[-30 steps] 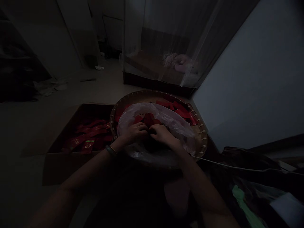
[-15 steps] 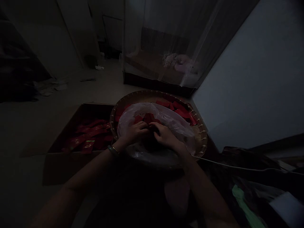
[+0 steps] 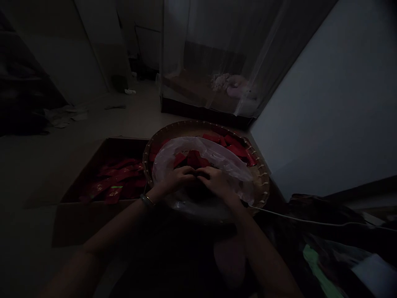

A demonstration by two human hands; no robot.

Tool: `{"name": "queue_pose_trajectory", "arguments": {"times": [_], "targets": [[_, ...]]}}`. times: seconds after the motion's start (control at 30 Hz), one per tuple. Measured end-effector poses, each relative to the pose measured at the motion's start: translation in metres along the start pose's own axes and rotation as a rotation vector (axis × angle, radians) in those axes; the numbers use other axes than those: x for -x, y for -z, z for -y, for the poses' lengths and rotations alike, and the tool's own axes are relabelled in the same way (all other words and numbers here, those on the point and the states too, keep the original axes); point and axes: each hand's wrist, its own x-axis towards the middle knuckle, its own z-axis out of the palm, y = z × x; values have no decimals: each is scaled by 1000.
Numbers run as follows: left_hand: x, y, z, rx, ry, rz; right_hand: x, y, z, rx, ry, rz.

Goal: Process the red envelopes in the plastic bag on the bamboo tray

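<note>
In the dim light, my left hand [image 3: 182,176] and my right hand [image 3: 214,180] meet fingertip to fingertip over a clear plastic bag [image 3: 238,178]. Their fingers are bent and closed; whatever they pinch is lost in shadow. Just beyond the fingertips, red packets [image 3: 197,159] lie in the bag's open mouth. The bag rests in a round woven bamboo tray [image 3: 264,178]. More red packets [image 3: 232,145] are spread along the tray's far right side. A bracelet circles my left wrist.
To the left stands an open cardboard box [image 3: 83,219] filled with red packets [image 3: 124,171] with gold print. A white cord [image 3: 304,220] runs right from the tray. A wall [image 3: 335,91] borders the right, and a netted bed [image 3: 198,82] is behind.
Both hands have drawn slightly nearer to me and lower, with their fingertips now closer together. More of the red packets beyond them shows.
</note>
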Motion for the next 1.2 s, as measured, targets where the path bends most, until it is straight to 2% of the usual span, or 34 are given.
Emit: {"name": "queue_pose_trajectory", "arguments": {"times": [0.13,0.23,0.37,0.47,0.53,0.6,0.7,0.8,0.87,1.03,1.2], "targets": [[0,-3,4,-43,-93,-14,5,-4,0,-17,-57,-39],[1,-3,4,-100,-152,-39,11,-4,-5,77,20,-55],[0,-4,0,-91,-177,-59,18,-8,-14,235,95,34],[-4,-7,-5,21,-118,-149,19,-10,-21,178,67,39],[-7,-9,-7,136,9,-194,20,-8,-24,89,40,-38],[-8,-11,-9,270,175,-124,23,-3,-27,4,6,-140],[-8,-11,-13,491,383,109,29,5,-31,-85,-55,-215],[-5,-11,-17,654,550,256,35,15,-37,-116,-96,-147],[-4,-10,-20,691,628,281,36,19,-40,-139,-107,-98],[-2,-9,-25,713,640,287,34,20,-39,-262,-133,-69],[0,-8,-27,618,559,340,29,10,-27,-324,-220,122]]}}
